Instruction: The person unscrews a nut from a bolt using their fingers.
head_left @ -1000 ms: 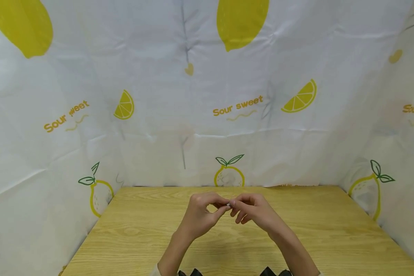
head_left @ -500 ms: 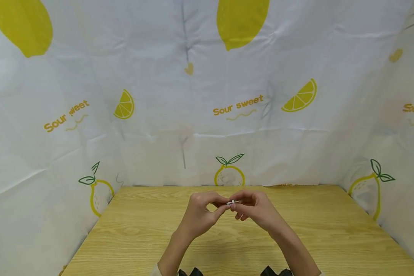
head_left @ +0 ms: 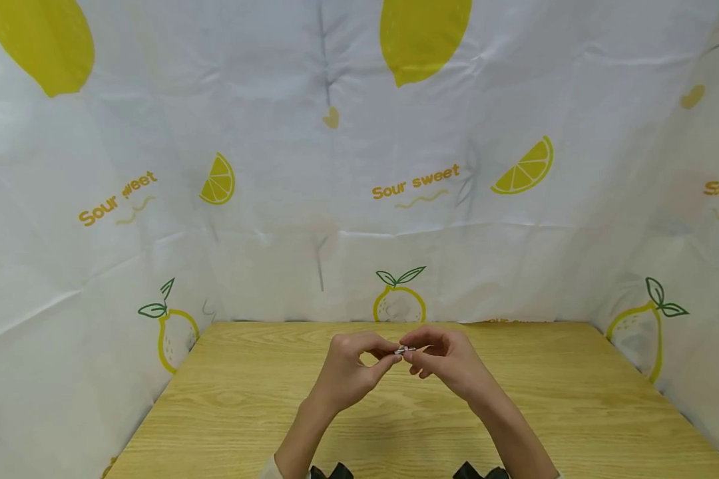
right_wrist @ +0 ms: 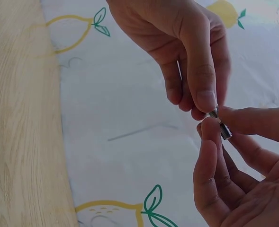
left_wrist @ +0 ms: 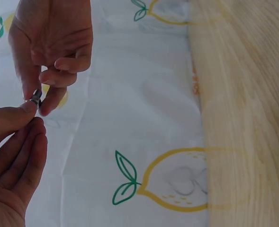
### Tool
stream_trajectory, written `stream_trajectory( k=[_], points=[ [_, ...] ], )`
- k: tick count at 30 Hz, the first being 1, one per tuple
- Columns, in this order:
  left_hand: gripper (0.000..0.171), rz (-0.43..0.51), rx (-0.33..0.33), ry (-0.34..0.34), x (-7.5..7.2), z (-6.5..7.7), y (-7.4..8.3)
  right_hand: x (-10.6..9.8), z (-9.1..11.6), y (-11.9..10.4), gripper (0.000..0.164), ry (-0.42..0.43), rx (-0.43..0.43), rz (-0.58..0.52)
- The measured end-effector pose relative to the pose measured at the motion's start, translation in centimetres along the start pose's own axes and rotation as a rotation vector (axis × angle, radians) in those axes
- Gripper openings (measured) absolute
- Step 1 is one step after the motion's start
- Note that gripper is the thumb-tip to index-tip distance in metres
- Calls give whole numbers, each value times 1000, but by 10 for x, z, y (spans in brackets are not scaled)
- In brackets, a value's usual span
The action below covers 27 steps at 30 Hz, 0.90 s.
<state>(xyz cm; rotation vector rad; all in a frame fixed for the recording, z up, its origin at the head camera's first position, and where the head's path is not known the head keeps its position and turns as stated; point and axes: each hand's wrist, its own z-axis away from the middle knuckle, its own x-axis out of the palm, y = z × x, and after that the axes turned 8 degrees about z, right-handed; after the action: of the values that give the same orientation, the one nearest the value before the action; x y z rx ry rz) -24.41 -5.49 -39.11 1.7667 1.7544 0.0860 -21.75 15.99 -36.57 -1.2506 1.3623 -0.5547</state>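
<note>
A small silvery metal bolt [head_left: 405, 350] is held between both hands above the table, lying nearly level in the head view. My left hand [head_left: 349, 372] pinches one end of it between thumb and index finger. From the other side, the thumb and index finger of my right hand [head_left: 452, 364] pinch it around the middle. Past the right fingertips, the threaded end of the bolt [right_wrist: 226, 131] sticks out in the right wrist view. In the left wrist view, fingers partly cover the bolt [left_wrist: 36, 96]. A wider band on the shaft looks like a nut, mostly hidden.
A wooden table [head_left: 228, 412] lies under the hands. White cloth [head_left: 287, 199] with lemon prints hangs behind it and along both sides. Two dark objects [head_left: 332, 471] show at the bottom edge of the head view, between the forearms.
My right thumb and fingers have shifted around the bolt, uncovering more of its shaft than a second ago. The left hand keeps its pinch, almost still.
</note>
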Motion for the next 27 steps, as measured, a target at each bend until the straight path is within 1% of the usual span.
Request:
stream_trajectory(
  k=[2,6,9,12,14,18,23,26,27],
  points=[
    [8,-7,8,0,0,0,0,-1,0,0,33,4,-2,4],
    [6,-1,3,-1,1,-1,1,-2,-1,0,37,-4,43,20],
    [5,14,-10,-4,1,-2,3,-2,-3,1,38,-45,79,39],
    [6,27,-14,-6,1,-2,4,-2,-4,2,41,-88,92,48],
    [6,23,-12,-5,1,-2,4,-1,-4,2,42,-105,85,46],
    [6,12,-10,-5,1,-2,4,-2,-3,2,38,-100,67,26],
    [7,-8,25,-13,1,-2,1,-2,-2,3,34,-80,65,10],
    [7,-11,25,-14,1,-1,0,-1,-2,5,31,-71,45,-3],
    [7,-7,13,-14,1,-1,1,0,-2,6,30,-70,29,-5]
  ],
)
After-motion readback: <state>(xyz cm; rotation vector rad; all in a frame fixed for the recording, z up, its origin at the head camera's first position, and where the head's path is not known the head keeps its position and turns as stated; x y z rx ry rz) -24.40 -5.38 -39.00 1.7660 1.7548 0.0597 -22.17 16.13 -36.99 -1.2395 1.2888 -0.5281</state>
